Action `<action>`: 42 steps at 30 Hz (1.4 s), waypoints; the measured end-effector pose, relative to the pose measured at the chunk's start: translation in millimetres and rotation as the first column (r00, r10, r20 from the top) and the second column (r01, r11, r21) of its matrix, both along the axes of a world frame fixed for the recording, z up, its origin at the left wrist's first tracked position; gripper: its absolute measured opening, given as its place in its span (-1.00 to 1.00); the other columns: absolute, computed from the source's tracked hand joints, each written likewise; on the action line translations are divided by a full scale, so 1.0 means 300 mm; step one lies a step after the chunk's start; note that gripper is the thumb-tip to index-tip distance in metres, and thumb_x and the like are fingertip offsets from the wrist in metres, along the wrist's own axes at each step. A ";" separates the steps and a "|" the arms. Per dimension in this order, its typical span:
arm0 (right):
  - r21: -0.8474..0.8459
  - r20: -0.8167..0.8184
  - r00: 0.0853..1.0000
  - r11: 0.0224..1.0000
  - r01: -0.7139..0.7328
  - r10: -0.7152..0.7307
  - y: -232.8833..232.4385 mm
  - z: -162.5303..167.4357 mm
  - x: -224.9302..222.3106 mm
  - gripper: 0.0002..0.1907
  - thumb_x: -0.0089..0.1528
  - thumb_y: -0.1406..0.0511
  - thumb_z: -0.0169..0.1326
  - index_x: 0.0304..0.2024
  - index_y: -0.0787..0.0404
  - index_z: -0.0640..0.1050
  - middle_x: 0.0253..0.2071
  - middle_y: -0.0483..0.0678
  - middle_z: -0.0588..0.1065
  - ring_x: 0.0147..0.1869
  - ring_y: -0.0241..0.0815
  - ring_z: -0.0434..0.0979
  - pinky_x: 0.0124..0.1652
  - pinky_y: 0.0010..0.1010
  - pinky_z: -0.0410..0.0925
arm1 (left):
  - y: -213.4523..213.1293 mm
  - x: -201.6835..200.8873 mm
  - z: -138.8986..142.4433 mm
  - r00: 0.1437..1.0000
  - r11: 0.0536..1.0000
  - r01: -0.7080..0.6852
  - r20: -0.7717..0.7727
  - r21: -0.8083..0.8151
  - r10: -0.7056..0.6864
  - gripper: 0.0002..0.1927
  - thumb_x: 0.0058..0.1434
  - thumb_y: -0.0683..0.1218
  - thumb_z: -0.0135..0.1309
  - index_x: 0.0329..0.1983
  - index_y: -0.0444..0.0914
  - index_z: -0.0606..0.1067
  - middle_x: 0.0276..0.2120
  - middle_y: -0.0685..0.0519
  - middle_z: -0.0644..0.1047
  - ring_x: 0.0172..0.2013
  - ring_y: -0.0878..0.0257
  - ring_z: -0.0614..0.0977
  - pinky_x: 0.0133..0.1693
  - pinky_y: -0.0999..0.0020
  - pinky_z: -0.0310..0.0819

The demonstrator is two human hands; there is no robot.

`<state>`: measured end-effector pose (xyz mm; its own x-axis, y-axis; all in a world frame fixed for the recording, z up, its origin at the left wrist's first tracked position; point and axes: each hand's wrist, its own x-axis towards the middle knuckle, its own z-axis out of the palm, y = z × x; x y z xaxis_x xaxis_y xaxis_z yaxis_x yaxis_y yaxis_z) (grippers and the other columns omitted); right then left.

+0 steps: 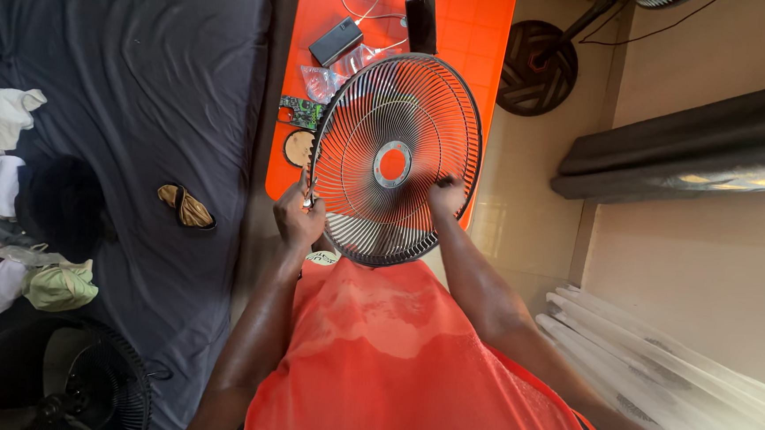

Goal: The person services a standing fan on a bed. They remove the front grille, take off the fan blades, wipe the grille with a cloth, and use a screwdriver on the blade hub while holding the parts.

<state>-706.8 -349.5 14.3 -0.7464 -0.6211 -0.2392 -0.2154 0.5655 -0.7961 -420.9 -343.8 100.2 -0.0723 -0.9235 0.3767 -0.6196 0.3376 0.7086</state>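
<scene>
A round wire fan guard [395,158] with a grey centre ring is held upright over an orange plastic table [464,34]. My left hand [298,214] grips the guard's left rim and pinches a small metal piece against it. My right hand [446,197] clasps the lower right of the guard, fingers hooked through the wires. Both forearms reach forward from my orange shirt.
On the table lie a dark power bank [336,41], a phone [421,21], white cable, plastic bags, a green circuit board [300,111] and a round disc [297,148]. A dark bed [144,68] with clothes lies left; another fan [80,382] stands bottom left, a fan base [537,69] top right.
</scene>
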 end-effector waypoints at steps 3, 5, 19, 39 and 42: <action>-0.308 -0.117 0.883 0.828 -0.468 0.455 0.002 0.010 0.047 -0.76 0.14 0.47 0.13 -0.12 0.30 0.56 -0.18 0.16 0.59 -0.09 0.09 0.67 -0.04 -0.18 0.51 | -0.003 0.004 -0.002 0.999 1.000 0.007 0.039 -0.030 -0.006 -0.81 0.06 -0.28 0.15 -0.23 -0.39 0.49 -0.45 -0.15 0.48 -0.42 -0.13 0.56 -0.38 0.05 0.41; -0.255 -0.240 0.749 0.705 -0.662 0.617 0.013 0.017 0.014 -0.74 0.17 0.49 0.11 -0.08 0.30 0.56 -0.15 0.20 0.55 -0.08 0.15 0.62 -0.06 -0.14 0.48 | -0.001 0.005 -0.003 0.999 0.999 0.002 0.046 -0.034 0.000 -0.86 0.07 -0.27 0.16 -0.31 -0.35 0.47 -0.45 -0.14 0.48 -0.41 -0.12 0.56 -0.37 0.06 0.42; -0.276 -0.489 0.784 0.785 -0.555 0.383 0.034 0.027 -0.045 -0.57 0.09 0.58 0.00 0.00 0.25 0.51 -0.10 0.17 0.54 -0.01 0.23 0.54 -0.02 -0.07 0.42 | -0.012 -0.052 0.013 0.998 0.999 0.035 0.058 -0.037 -0.033 -0.56 0.09 -0.28 0.14 0.09 -0.38 0.50 -0.39 -0.12 0.50 -0.37 -0.09 0.57 -0.33 0.07 0.45; -0.173 -0.323 0.931 0.957 -0.234 0.169 -0.195 0.103 -0.134 -0.87 0.19 0.37 0.19 -0.23 0.33 0.59 -0.25 0.18 0.59 -0.16 0.21 0.62 -0.14 -0.10 0.45 | -0.040 -0.124 0.030 0.985 0.985 0.173 -0.001 -0.018 -0.173 -0.53 0.05 -0.30 0.11 0.10 -0.45 0.48 -0.35 -0.16 0.50 -0.34 -0.12 0.58 -0.33 0.07 0.47; -0.220 -0.370 0.669 0.639 -0.737 0.644 -0.134 0.108 -0.104 -0.78 0.24 0.40 0.13 -0.07 0.30 0.65 -0.13 0.18 0.61 -0.08 0.18 0.63 -0.08 -0.17 0.47 | -0.054 -0.119 0.038 0.984 0.984 0.179 0.012 -0.018 -0.179 -0.46 0.06 -0.31 0.12 0.17 -0.46 0.45 -0.36 -0.16 0.50 -0.35 -0.11 0.59 -0.34 0.08 0.46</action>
<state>-738.0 -389.7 46.8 -0.0645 -0.9783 0.1968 -0.6362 -0.1116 -0.7634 -456.7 -359.9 111.7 -0.2402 -0.8879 0.3923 -0.5554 0.4572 0.6946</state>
